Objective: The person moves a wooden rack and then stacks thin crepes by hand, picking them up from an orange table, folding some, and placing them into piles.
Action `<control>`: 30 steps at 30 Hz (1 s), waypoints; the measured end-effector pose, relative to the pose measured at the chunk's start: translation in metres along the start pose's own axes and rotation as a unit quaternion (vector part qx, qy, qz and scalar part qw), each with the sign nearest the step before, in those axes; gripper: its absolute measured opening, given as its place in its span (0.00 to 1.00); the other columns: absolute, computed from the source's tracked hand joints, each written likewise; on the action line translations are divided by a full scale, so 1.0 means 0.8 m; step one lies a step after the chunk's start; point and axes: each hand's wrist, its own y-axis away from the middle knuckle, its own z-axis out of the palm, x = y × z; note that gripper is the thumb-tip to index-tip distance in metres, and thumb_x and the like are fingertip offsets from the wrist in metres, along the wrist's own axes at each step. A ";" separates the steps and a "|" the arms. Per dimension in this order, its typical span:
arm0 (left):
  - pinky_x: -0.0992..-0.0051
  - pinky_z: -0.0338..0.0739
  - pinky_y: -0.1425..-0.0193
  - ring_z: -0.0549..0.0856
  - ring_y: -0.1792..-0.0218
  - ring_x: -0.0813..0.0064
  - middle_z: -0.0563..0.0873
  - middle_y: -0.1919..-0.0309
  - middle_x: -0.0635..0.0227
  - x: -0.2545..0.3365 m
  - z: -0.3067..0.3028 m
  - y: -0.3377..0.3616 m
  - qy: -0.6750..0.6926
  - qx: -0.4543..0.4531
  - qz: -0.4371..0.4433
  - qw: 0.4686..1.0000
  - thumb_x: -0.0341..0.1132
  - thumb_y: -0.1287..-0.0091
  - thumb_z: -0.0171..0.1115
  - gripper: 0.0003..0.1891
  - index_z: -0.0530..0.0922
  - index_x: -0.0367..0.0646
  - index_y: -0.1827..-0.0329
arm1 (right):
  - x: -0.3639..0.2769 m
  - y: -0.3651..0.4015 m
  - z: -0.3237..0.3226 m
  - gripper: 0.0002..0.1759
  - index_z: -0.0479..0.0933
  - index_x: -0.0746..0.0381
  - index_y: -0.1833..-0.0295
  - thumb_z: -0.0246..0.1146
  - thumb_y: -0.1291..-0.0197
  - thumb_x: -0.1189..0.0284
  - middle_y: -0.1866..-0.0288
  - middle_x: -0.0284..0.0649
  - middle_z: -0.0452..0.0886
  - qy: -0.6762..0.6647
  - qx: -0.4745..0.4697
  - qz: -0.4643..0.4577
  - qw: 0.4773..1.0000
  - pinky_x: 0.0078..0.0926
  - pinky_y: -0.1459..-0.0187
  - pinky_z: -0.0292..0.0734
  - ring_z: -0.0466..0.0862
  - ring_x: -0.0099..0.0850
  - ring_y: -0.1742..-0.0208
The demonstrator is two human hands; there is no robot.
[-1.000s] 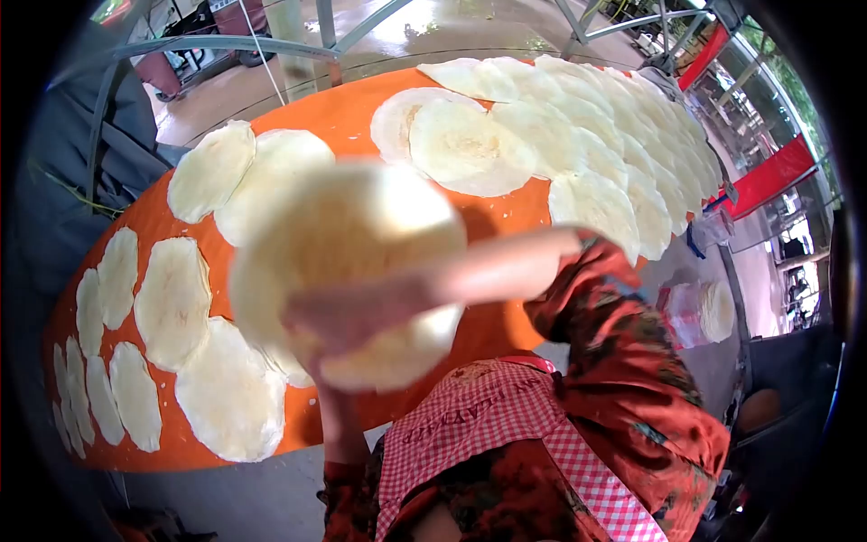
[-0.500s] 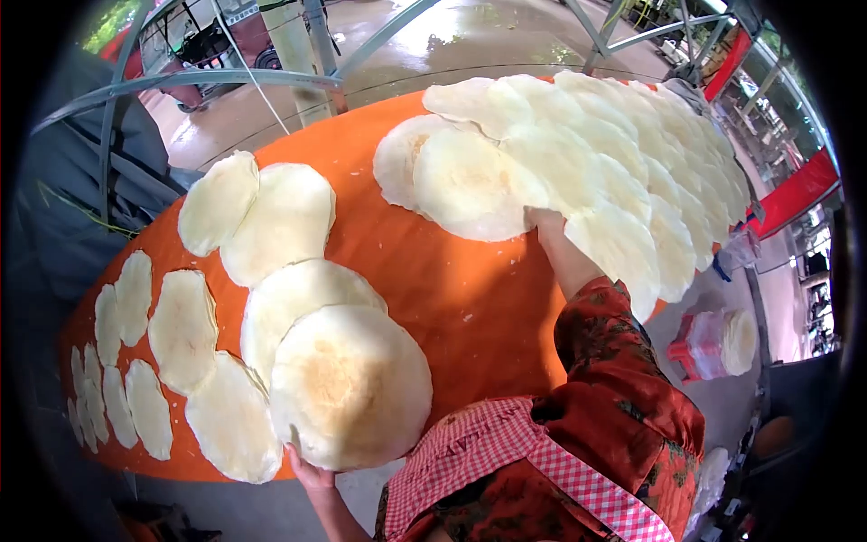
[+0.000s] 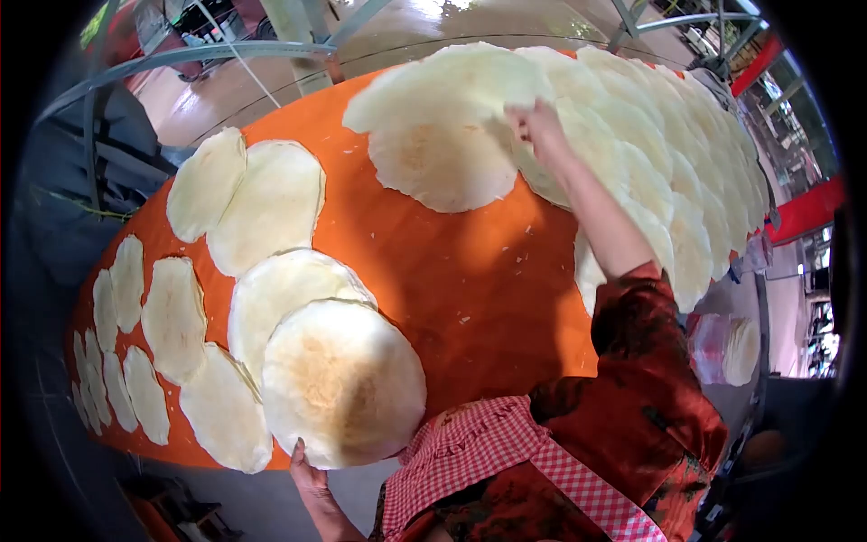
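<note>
And here's the right hand (image 3: 539, 126), fingers curled nearly closed, apparently pinching the thin flatbread (image 3: 452, 81) by its four-o'clock rim, up at twelve o'clock. Below, the left hand (image 3: 310, 474) touches the flatbread stack (image 3: 343, 379) at seven o'clock; can't tell how firmly it closes. The thin flatbread looks light, floppy, easily creased or torn; a broad, gentle rim hold should suit it. It overlaps the browned flatbread (image 3: 440, 163) at six o'clock and its neighbours (image 3: 587, 135) at three. The worktop's (image 3: 452, 280) far edge is near at twelve; more room towards six.
</note>
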 end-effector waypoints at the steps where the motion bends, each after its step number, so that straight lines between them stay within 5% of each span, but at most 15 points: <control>1: 0.60 0.73 0.39 0.77 0.44 0.60 0.76 0.42 0.59 -0.001 0.001 0.001 0.002 0.008 -0.006 1.000 0.34 0.35 0.59 0.26 0.65 0.35 0.35 | 0.029 0.015 0.001 0.10 0.71 0.65 0.78 0.62 0.47 0.77 0.84 0.32 0.72 0.029 0.009 0.036 0.999 0.24 0.85 0.60 0.66 0.22 0.88; 4: 0.61 0.73 0.39 0.77 0.43 0.60 0.76 0.42 0.59 0.000 -0.005 -0.004 -0.004 -0.006 -0.012 1.000 0.34 0.35 0.59 0.26 0.65 0.35 0.35 | 0.202 -0.007 -0.024 0.05 0.74 0.63 0.72 0.62 0.48 0.75 0.83 0.35 0.73 0.154 -0.017 0.052 0.987 0.26 0.84 0.64 0.70 0.25 0.86; 8: 0.61 0.72 0.39 0.77 0.44 0.60 0.76 0.42 0.58 0.007 0.012 0.003 -0.012 0.002 -0.011 1.000 0.34 0.36 0.59 0.26 0.65 0.35 0.36 | 0.246 0.003 -0.020 0.07 0.74 0.68 0.67 0.60 0.47 0.73 0.80 0.44 0.76 0.349 0.124 -0.018 0.929 0.30 0.76 0.73 0.80 0.35 0.78; 11: 0.62 0.73 0.40 0.77 0.44 0.61 0.76 0.43 0.58 0.006 0.005 0.000 -0.016 0.004 -0.006 1.000 0.35 0.36 0.60 0.26 0.65 0.34 0.36 | 0.240 -0.001 -0.002 0.14 0.81 0.62 0.60 0.57 0.48 0.68 0.69 0.52 0.82 0.504 0.292 0.000 0.813 0.39 0.52 0.76 0.82 0.47 0.58; 14: 0.62 0.73 0.40 0.77 0.44 0.61 0.77 0.43 0.58 0.000 -0.003 -0.003 -0.003 0.014 -0.014 1.000 0.35 0.36 0.59 0.26 0.66 0.34 0.37 | 0.252 -0.028 -0.009 0.16 0.79 0.62 0.54 0.57 0.48 0.70 0.69 0.51 0.82 0.416 0.299 0.070 0.856 0.35 0.52 0.77 0.82 0.49 0.58; 16: 0.61 0.74 0.41 0.77 0.44 0.61 0.77 0.44 0.58 0.000 -0.003 -0.002 0.012 0.022 -0.025 0.999 0.34 0.36 0.59 0.26 0.66 0.34 0.37 | 0.253 -0.043 -0.017 0.12 0.77 0.63 0.58 0.57 0.48 0.72 0.73 0.46 0.79 0.285 0.258 0.140 0.912 0.33 0.64 0.71 0.78 0.43 0.68; 19: 0.61 0.74 0.41 0.77 0.45 0.60 0.77 0.44 0.58 -0.002 -0.002 -0.004 0.015 0.027 -0.005 1.000 0.35 0.36 0.59 0.26 0.66 0.35 0.37 | 0.201 -0.042 0.011 0.05 0.73 0.64 0.65 0.57 0.48 0.75 0.80 0.40 0.74 0.015 0.095 0.267 0.959 0.29 0.82 0.63 0.71 0.33 0.82; 21: 0.60 0.74 0.41 0.78 0.45 0.60 0.77 0.44 0.58 -0.001 0.010 0.000 0.018 0.019 -0.006 1.000 0.36 0.37 0.60 0.27 0.65 0.35 0.36 | 0.149 -0.057 0.075 0.03 0.73 0.62 0.68 0.54 0.46 0.76 0.86 0.38 0.70 0.036 0.037 0.180 0.982 0.28 0.93 0.52 0.64 0.27 0.93; 23: 0.60 0.74 0.41 0.77 0.45 0.60 0.77 0.44 0.58 0.001 0.006 0.000 0.012 0.010 -0.011 1.000 0.36 0.37 0.61 0.28 0.65 0.35 0.36 | 0.066 -0.063 0.128 0.03 0.71 0.63 0.73 0.55 0.48 0.77 0.87 0.40 0.69 -0.005 -0.132 0.018 0.991 0.28 0.91 0.51 0.64 0.28 0.93; 24: 0.59 0.74 0.41 0.77 0.45 0.60 0.77 0.44 0.58 0.003 0.008 0.000 0.008 0.011 -0.009 1.000 0.37 0.37 0.61 0.28 0.65 0.35 0.36 | 0.022 -0.082 0.152 0.05 0.71 0.62 0.73 0.51 0.46 0.76 0.86 0.38 0.69 0.108 -0.143 0.060 0.982 0.27 0.88 0.55 0.65 0.28 0.91; 27: 0.58 0.73 0.41 0.77 0.44 0.60 0.77 0.44 0.58 0.004 0.014 0.006 0.000 0.021 -0.005 1.000 0.38 0.37 0.61 0.28 0.65 0.35 0.36 | -0.105 -0.123 0.189 0.08 0.72 0.62 0.74 0.58 0.45 0.71 0.82 0.34 0.70 0.075 -0.181 -0.042 0.980 0.21 0.87 0.57 0.65 0.22 0.87; 30: 0.58 0.73 0.40 0.77 0.44 0.60 0.77 0.43 0.59 0.005 0.018 0.009 0.010 0.026 -0.003 1.000 0.38 0.37 0.62 0.29 0.65 0.36 0.36 | -0.144 -0.203 0.148 0.08 0.72 0.62 0.71 0.58 0.42 0.71 0.82 0.32 0.68 0.047 -0.160 -0.018 0.986 0.16 0.88 0.54 0.62 0.18 0.87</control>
